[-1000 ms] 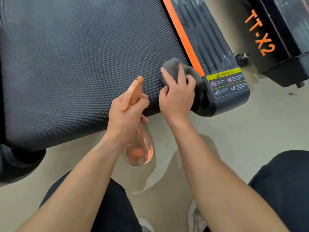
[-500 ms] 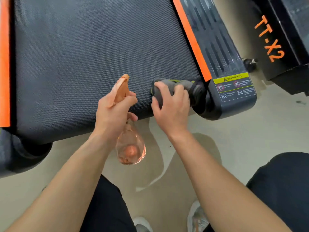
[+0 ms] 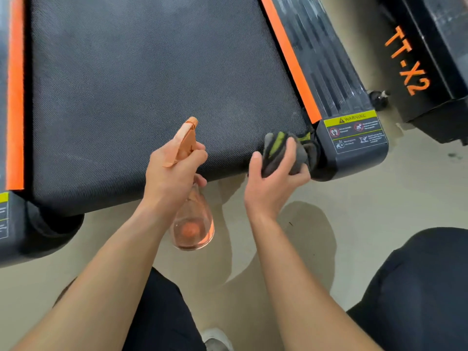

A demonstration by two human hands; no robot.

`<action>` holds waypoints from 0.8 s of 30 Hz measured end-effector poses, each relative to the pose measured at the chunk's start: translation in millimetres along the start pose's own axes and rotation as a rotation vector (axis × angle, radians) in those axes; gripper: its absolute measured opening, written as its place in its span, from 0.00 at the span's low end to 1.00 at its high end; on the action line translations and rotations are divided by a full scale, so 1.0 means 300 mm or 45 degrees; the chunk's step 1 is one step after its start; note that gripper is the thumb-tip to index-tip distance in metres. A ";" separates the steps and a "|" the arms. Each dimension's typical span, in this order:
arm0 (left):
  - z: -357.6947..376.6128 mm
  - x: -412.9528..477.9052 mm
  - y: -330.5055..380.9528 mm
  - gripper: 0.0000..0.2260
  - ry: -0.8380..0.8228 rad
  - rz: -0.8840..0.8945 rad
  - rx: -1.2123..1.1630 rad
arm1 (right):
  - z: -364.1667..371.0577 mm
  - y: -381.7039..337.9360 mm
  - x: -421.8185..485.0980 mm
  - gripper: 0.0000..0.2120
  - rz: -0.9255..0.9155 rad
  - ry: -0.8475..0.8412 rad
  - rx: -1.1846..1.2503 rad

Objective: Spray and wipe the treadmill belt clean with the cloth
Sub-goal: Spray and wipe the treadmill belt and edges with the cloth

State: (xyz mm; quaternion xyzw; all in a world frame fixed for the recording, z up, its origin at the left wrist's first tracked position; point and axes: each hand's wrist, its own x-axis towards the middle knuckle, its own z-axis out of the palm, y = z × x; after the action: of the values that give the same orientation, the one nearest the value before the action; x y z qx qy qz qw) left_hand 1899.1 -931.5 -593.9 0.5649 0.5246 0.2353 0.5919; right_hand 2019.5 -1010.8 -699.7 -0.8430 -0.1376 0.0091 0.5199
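Right hand (image 3: 274, 178) has just lifted the bunched cloth (image 3: 286, 154) off the belt (image 3: 152, 84) at its rear right corner, fingers clamped round it; left hand (image 3: 174, 173) grips spray bottle (image 3: 193, 221), nozzle fwd — prob. respraying next.

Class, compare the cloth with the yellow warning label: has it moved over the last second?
Yes. The cloth slid off the belt toward the person, from beside the warning label to the belt's rear edge.
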 end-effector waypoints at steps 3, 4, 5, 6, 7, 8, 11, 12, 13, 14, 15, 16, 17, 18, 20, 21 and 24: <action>-0.003 -0.006 0.005 0.17 0.022 -0.017 0.004 | 0.004 -0.004 -0.016 0.19 -0.001 0.005 0.160; -0.003 -0.008 0.009 0.18 0.029 -0.024 -0.006 | -0.004 0.000 -0.006 0.17 0.002 -0.006 0.189; -0.002 -0.010 0.014 0.20 0.032 -0.034 -0.008 | -0.015 0.008 0.003 0.16 -0.013 -0.024 0.185; 0.002 -0.012 0.020 0.22 0.030 -0.041 -0.008 | -0.024 0.017 0.007 0.18 -0.049 -0.048 0.158; 0.005 -0.015 0.028 0.24 0.027 -0.049 -0.012 | -0.031 0.025 0.004 0.21 -0.092 -0.081 0.124; 0.009 -0.019 0.035 0.23 0.021 -0.058 -0.024 | -0.038 0.033 0.001 0.27 -0.118 -0.118 0.099; 0.021 -0.026 0.039 0.20 0.014 -0.073 -0.041 | -0.048 0.063 -0.022 0.36 0.006 -0.210 0.062; 0.026 -0.028 0.038 0.21 0.008 -0.070 -0.034 | -0.046 0.076 -0.034 0.34 0.055 -0.256 0.052; 0.031 -0.032 0.038 0.20 0.003 -0.069 -0.024 | -0.044 0.092 -0.044 0.32 0.100 -0.317 0.055; 0.036 -0.034 0.038 0.18 -0.002 -0.068 -0.017 | -0.040 0.104 -0.055 0.28 0.169 -0.387 0.081; 0.040 -0.036 0.041 0.16 -0.006 -0.066 -0.013 | -0.035 0.106 -0.068 0.24 0.264 -0.455 0.123; 0.043 -0.036 0.041 0.15 -0.009 -0.062 -0.015 | -0.031 0.100 -0.084 0.21 0.360 -0.493 0.178; 0.044 -0.035 0.040 0.14 -0.008 -0.058 -0.017 | -0.029 0.091 -0.099 0.19 0.428 -0.453 0.219; 0.048 -0.035 0.040 0.15 -0.004 -0.051 -0.025 | -0.028 0.078 -0.106 0.20 0.466 -0.350 0.253; 0.051 -0.031 0.037 0.18 0.007 -0.035 -0.049 | -0.041 0.028 -0.088 0.24 0.470 -0.072 0.335; 0.051 -0.031 0.033 0.21 0.011 -0.027 -0.052 | -0.049 0.004 -0.062 0.26 0.425 0.043 0.355; 0.047 -0.037 0.029 0.19 0.005 0.001 -0.033 | -0.063 -0.016 0.050 0.27 0.243 0.262 0.295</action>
State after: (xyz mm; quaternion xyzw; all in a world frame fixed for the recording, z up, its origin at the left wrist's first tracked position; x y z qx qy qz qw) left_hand 1910.5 -945.1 -584.7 0.5570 0.5225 0.2435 0.5979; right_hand 2036.0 -1021.7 -684.8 -0.7833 -0.0012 -0.0120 0.6216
